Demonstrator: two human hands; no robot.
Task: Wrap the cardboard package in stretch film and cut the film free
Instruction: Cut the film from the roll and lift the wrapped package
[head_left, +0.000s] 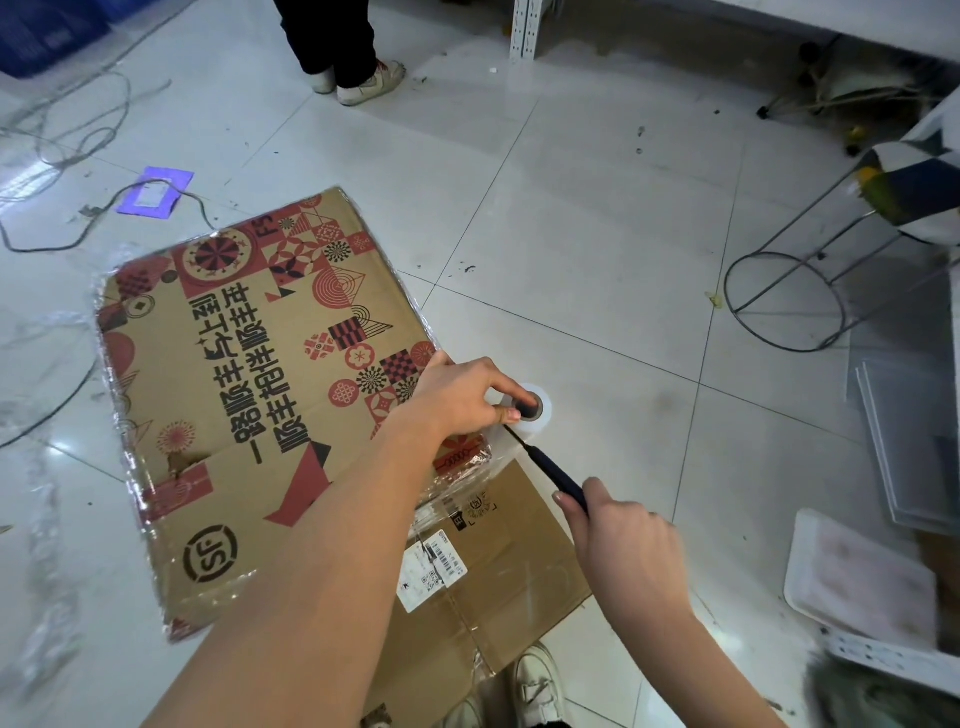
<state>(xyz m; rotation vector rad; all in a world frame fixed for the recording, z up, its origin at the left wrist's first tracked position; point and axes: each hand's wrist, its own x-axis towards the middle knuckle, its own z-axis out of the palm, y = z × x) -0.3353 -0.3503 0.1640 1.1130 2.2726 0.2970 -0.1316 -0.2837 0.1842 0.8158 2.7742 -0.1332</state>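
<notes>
Cardboard package (249, 395), partly wrapped in film, standing on tiled floor (597, 208). Left hand (462, 395) gripping film roll (535, 408) at package's right corner, finger in core. Right hand (623, 535) curled round black knife (553, 475), blade touching stretched film (506, 441) below roll.

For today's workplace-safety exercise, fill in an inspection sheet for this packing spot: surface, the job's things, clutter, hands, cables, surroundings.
Surface: pale tiled floor, scuffed with dark specks.
Job's things: printed cardboard package, film over its edges; stretch film roll stands at its right corner; black-handled cutter meets the film below the roll.
Clutter: loose film scraps at left; white tray at right.
Hands: left hand grips the roll, a finger in its core; right hand grips the cutter.
Cables: grey cables trail across the floor at left.
Surroundings: another person's legs at the top; wire stool frame at right.
</notes>
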